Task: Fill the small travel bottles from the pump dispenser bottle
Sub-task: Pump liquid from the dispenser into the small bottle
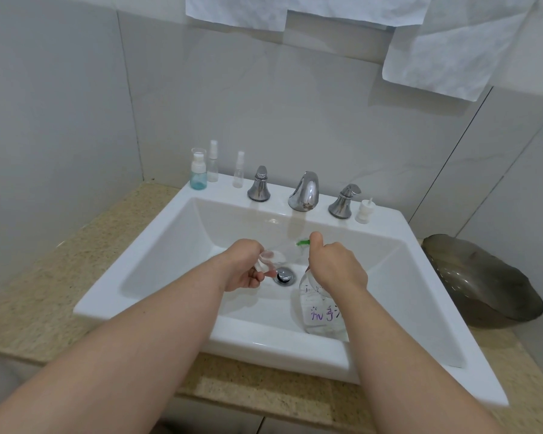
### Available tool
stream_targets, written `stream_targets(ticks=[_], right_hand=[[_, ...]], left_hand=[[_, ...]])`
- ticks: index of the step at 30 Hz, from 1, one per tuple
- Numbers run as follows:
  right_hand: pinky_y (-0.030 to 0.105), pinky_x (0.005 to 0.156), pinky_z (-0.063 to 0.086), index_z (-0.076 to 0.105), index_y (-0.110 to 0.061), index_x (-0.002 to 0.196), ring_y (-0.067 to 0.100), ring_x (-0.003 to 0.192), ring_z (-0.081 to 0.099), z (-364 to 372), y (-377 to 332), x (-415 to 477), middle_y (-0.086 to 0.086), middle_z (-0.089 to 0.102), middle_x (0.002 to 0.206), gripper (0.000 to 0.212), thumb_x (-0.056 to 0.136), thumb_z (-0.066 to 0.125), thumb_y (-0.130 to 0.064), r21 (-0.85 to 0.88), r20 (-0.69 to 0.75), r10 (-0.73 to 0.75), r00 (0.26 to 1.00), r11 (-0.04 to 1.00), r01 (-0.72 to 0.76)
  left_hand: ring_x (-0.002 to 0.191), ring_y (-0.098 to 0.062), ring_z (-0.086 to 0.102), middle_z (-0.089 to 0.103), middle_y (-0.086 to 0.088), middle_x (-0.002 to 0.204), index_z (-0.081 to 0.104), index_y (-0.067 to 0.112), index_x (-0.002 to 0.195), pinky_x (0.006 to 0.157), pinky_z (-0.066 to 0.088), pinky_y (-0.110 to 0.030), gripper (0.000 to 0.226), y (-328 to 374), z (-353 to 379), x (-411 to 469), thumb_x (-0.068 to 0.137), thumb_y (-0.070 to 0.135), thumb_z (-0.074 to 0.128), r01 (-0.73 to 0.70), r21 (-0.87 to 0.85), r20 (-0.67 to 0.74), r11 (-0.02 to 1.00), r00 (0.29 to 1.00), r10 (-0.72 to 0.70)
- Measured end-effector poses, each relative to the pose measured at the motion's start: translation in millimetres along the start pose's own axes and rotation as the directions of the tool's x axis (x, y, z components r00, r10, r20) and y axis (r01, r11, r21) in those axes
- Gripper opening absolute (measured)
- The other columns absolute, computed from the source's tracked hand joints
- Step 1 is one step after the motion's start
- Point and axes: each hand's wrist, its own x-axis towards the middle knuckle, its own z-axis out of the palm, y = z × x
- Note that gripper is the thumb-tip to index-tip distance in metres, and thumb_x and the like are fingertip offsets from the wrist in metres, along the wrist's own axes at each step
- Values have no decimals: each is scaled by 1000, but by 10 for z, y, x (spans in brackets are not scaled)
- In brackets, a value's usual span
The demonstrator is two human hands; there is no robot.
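- Left hand (245, 267): fingers curled round a small travel bottle (270, 260), clear, tilted, its open mouth turned towards the right hand.
- Right hand (336, 264): fingers clamped round the neck of the pump dispenser bottle (323, 314), thumb raised beside the green nozzle (302, 243). The nozzle points at the travel bottle, just beside its mouth.
- Dispenser body hangs below the right fingers, inside the sink (138, 308); clear, with purple handwriting on it. Drain (284, 275) lies between and just below the two sets of fingers.
- Well beyond the left fingers, on the sink's back ledge: a blue-tinted bottle (198, 175), a taller clear spray bottle (213, 164) and a shorter clear spray bottle (239, 172), all upright and capped.
- Beyond the right fingers, on the same ledge: a white cap piece (364, 210), probably the held bottle's top.
- Judgement: filling of one bottle is in hand. Liquid level in it cannot be read. Both clear ledge bottles look empty, so most of the task seems left; capping the held bottle also remains.
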Motion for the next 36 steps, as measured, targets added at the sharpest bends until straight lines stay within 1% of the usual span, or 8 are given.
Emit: stream_targets(ticks=[4, 7, 11, 17, 26, 30, 33, 36], right_hand=[[37, 74, 42, 63, -10, 97, 29, 91, 59, 2, -1, -10, 5, 59, 88, 68, 99, 16, -60, -22, -11, 2, 1000, 1000, -3], [37, 74, 42, 59, -10, 91, 29, 88, 58, 1, -5, -10, 5, 56, 85, 60, 98, 20, -55, -10, -8, 8, 1000, 1000, -8], [36, 71, 42, 54, -12, 82, 26, 81, 56, 2, -22, -1, 6, 58, 86, 53, 98, 22, -51, 17, -1, 6, 1000, 1000, -6], [36, 69, 39, 55, -12, 83, 25, 80, 54, 0, -33, 16, 5, 57, 86, 50, 98, 23, -48, 20, 6, -9, 1000, 1000, 9], [36, 71, 38, 60, -11, 88, 29, 86, 55, -6, -24, 36, 5, 58, 87, 48, 97, 25, -43, 18, 16, -15, 1000, 1000, 15], [36, 70, 37, 58, -11, 88, 27, 82, 53, 1, -8, 36, 5, 57, 86, 48, 97, 24, -43, 15, 12, -13, 1000, 1000, 13], [37, 72, 39, 60, -10, 93, 29, 86, 55, 7, 12, 25, 4, 56, 86, 54, 98, 21, -48, 6, 4, -8, 1000, 1000, 8], [36, 72, 42, 67, -12, 94, 25, 86, 59, 27, 28, 35, 3, 66, 91, 71, 94, 16, -60, 8, 12, 15, 1000, 1000, -15]], left_hand=[[48, -17, 42, 73, -18, 78, 59, 11, 106, 52, 37, -26, 22, 0, -4, 2, 102, 11, 37, -2, 0, 0, 1000, 1000, 2], [50, -18, 42, 73, -19, 83, 59, 13, 108, 53, 38, -26, 25, -10, -15, 26, 102, 12, 34, 3, -3, -9, 1000, 1000, -3], [51, -18, 42, 73, -19, 82, 58, 12, 107, 54, 37, -26, 24, -6, -10, 18, 102, 11, 35, 0, -2, -9, 1000, 1000, 0], [49, -17, 42, 73, -18, 80, 60, 10, 112, 51, 38, -25, 28, -15, -19, 57, 102, 11, 34, 2, 8, -8, 1000, 1000, -2], [48, -17, 43, 73, -20, 89, 59, 9, 112, 51, 38, -24, 28, -23, -14, 53, 101, 11, 33, 4, 29, -1, 1000, 1000, -4], [49, -17, 43, 73, -20, 88, 59, 11, 109, 52, 37, -25, 26, -22, -11, 41, 102, 12, 33, 9, 22, -1, 1000, 1000, -9], [50, -17, 43, 73, -20, 87, 59, 12, 108, 53, 38, -26, 26, -11, -9, 22, 102, 12, 34, 1, 14, 6, 1000, 1000, -1], [51, -18, 42, 72, -19, 84, 59, 10, 103, 52, 38, -25, 22, -4, -3, 8, 102, 11, 37, -7, 4, 7, 1000, 1000, 7]])
